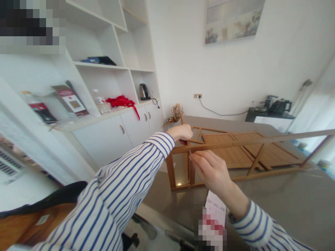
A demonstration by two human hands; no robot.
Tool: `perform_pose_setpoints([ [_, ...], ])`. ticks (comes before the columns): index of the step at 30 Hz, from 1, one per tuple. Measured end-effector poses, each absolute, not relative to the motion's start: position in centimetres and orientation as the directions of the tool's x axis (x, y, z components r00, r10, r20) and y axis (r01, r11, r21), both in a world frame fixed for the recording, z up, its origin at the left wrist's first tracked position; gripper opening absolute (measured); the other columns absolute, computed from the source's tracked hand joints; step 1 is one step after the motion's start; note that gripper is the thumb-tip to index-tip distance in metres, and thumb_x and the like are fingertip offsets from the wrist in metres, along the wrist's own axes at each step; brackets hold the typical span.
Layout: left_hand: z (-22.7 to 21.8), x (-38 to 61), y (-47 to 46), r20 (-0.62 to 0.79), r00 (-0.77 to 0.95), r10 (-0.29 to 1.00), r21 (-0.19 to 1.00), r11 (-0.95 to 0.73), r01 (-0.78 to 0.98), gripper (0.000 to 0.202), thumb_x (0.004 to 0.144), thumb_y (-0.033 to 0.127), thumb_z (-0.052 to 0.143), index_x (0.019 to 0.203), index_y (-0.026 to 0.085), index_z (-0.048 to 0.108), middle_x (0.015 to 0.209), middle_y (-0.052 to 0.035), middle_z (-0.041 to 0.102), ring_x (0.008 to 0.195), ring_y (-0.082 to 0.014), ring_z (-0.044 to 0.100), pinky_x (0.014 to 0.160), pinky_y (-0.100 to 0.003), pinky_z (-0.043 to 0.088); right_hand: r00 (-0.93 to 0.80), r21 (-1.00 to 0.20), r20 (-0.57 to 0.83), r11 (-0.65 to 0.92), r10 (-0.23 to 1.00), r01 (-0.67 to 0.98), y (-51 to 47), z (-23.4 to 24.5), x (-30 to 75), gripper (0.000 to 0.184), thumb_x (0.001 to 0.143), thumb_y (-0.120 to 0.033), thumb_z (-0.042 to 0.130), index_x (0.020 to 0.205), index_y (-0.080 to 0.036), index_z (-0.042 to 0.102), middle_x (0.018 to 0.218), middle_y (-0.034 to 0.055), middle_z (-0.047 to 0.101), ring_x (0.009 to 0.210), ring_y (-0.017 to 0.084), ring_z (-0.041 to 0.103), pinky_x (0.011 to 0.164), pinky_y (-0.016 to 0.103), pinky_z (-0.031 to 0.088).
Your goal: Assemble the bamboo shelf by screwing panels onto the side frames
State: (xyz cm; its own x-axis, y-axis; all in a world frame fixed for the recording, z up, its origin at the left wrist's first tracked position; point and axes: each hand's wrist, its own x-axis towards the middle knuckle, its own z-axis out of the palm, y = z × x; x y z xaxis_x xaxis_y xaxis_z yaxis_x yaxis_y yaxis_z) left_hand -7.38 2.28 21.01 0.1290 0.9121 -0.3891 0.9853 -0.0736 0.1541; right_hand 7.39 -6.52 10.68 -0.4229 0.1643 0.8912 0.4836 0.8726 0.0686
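Observation:
A long wooden frame [209, 143] with crossbars stands on its edge on the grey table. My left hand [184, 133] is closed around a wooden piece at the frame's left end, just behind the top rail. In front of that rail, my right hand [210, 169] pinches a small, thin metallic item [190, 152] against the wood near the joint. Whether it is a screw or a key is too small to tell. Flat slatted wooden panels [225, 157] lie on the table behind and inside the frame.
A phone [216, 205] showing a timer lies below my right hand. Behind the table's right end, a black kettle [281, 105] stands on a small cabinet. White shelves [104, 66] with a steel kettle [143, 91], bottles and red cloth line the left. A chair [39, 223] stands at lower left.

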Motion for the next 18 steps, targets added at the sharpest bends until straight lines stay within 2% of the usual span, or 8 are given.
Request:
perform_pose_setpoints([
  [5,20.88,-7.31,1.94,-0.319,0.104,0.942,0.167,-0.053,0.985,0.038,0.083,0.013,0.044,0.114,0.003,0.063,0.097,-0.0173,0.072,0.064,-0.0161,0.067,0.054,-0.021,0.049,-0.406,0.051,0.896,0.867,0.18,0.496,-6.4,10.59,7.25,0.015,0.09,-0.01,0.056,0.102,-0.016,0.063,0.094,0.008,0.071,0.086,0.017,0.064,0.076,0.029,0.053],
  [14,20.93,-7.47,1.87,-0.317,0.102,0.943,0.173,-0.048,0.984,0.037,0.081,0.014,0.047,0.113,0.003,0.063,0.094,-0.0179,0.073,0.068,-0.0183,0.068,0.057,-0.022,0.05,-0.399,0.031,0.9,0.888,0.175,0.46,-6.36,10.72,7.09,0.015,0.09,-0.01,0.056,0.102,-0.017,0.062,0.094,0.0078,0.071,0.087,0.017,0.066,0.077,0.03,0.054],
  [18,21.02,-7.55,2.01,-0.372,0.13,0.919,0.175,-0.068,0.982,0.04,0.083,0.015,0.045,0.116,0.001,0.061,0.094,-0.0194,0.072,0.072,-0.0205,0.068,0.058,-0.024,0.05,-0.394,0.023,0.901,0.885,0.183,0.464,-6.49,10.83,6.98,0.014,0.091,-0.011,0.055,0.102,-0.017,0.062,0.092,0.0077,0.072,0.086,0.017,0.066,0.077,0.03,0.054],
])
